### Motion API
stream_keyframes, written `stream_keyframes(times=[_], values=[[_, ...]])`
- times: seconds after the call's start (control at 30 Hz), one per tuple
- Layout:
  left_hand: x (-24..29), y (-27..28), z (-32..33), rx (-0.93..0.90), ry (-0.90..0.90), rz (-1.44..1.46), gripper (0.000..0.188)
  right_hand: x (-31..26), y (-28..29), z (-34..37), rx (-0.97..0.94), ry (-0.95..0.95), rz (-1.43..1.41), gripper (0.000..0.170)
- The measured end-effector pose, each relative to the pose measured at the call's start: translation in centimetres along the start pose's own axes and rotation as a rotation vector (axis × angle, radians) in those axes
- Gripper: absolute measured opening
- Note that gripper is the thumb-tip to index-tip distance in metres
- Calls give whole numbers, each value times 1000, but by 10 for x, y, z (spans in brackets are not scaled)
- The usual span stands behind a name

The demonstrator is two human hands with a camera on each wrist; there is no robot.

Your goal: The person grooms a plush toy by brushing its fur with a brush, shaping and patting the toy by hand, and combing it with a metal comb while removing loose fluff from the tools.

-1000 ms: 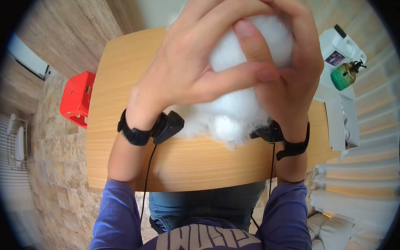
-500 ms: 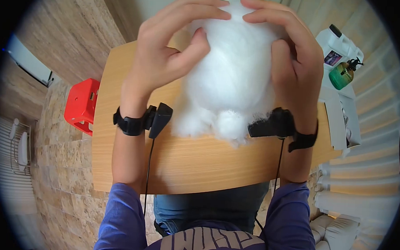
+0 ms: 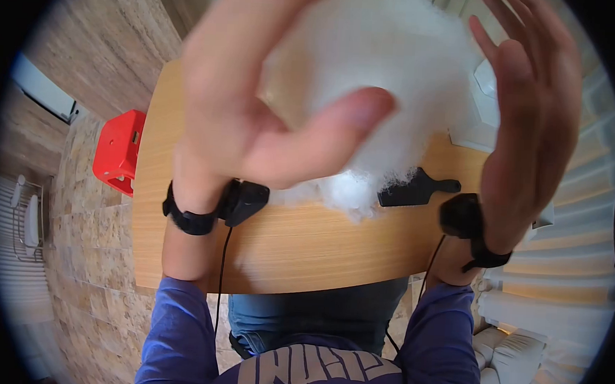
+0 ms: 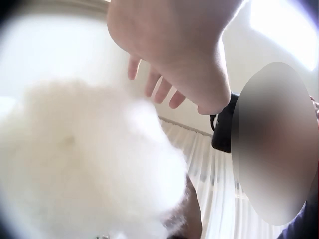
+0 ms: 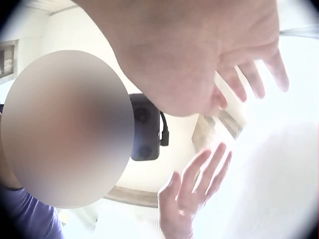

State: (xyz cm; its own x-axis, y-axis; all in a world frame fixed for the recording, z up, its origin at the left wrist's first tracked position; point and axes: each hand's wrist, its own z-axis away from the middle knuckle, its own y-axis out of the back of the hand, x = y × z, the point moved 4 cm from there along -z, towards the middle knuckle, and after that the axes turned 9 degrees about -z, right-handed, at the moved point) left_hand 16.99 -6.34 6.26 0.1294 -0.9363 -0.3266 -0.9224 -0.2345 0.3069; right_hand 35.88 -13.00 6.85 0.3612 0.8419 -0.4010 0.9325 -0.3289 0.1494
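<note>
A large white fluffy mass (image 3: 397, 64) stands on the wooden table, with a small round tuft (image 3: 349, 191) at its near end. To its left my left hand (image 3: 236, 98) is raised, thumb spread over the fluff in the head view; its fingertips run out of the frame. On the other side my right hand (image 3: 534, 113) is lifted apart from the fluff, fingers extended. Neither hand grips anything. Beside the tuft lies a black paddle-shaped tool with a handle (image 3: 419, 189), partly under the fluff. The left wrist view shows the fluff (image 4: 94, 159) below the left hand (image 4: 174, 55).
The wooden table (image 3: 304, 254) has its near edge at the person's waist. A red stool (image 3: 118, 151) stands on the floor to the left. White curtains (image 3: 560, 289) hang on the right. Thin black cables (image 3: 221, 278) run down from both wrist cameras.
Both hands first overlapped on top of the fluff, then parted along its sides. Now they are wider apart and nearer the camera, the right well off to the right, uncovering the black tool.
</note>
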Motion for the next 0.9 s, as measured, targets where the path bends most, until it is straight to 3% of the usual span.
stream_keyframes(times=[0.03,0.1,0.13,0.2,0.23,0.3,0.43,0.5,0.57,0.6,0.67,0.73,0.77,0.8,0.87,0.9], values=[[1,-9,4,4,3,1,63,21,-15,-11,-4,-1,2,50],[-5,-37,20,116,162,15,64,52,-42,-11,100,1166,282,27],[-11,-38,24,8,192,-88,64,45,-42,1,107,1163,291,27],[-3,-35,23,-29,275,-49,62,51,-39,9,-69,114,1,32],[0,-32,21,-61,365,-18,61,39,-35,11,-60,119,-1,32],[6,-27,18,-67,374,13,63,23,-30,6,-208,6,116,34],[-9,-32,43,6,617,80,64,17,-17,2,-336,44,309,33],[-18,-36,53,65,686,121,64,42,-4,4,-452,-129,287,47],[-21,-31,49,197,810,17,37,60,6,13,-411,-145,236,42],[-23,-34,49,198,803,13,37,70,11,18,-377,-166,186,36],[-27,-31,55,440,796,-25,55,88,25,25,-416,-184,307,35],[-31,-23,51,446,834,-17,52,85,21,20,-463,-208,426,34],[-33,-18,52,450,874,-5,49,81,25,14,-309,-333,307,32],[-38,-16,61,453,879,-11,49,74,23,9,-156,-456,187,31],[-45,-26,72,30,681,-321,39,58,5,7,-97,-552,111,37],[-41,-28,70,34,685,-323,39,56,-2,8,-31,-647,39,47]])
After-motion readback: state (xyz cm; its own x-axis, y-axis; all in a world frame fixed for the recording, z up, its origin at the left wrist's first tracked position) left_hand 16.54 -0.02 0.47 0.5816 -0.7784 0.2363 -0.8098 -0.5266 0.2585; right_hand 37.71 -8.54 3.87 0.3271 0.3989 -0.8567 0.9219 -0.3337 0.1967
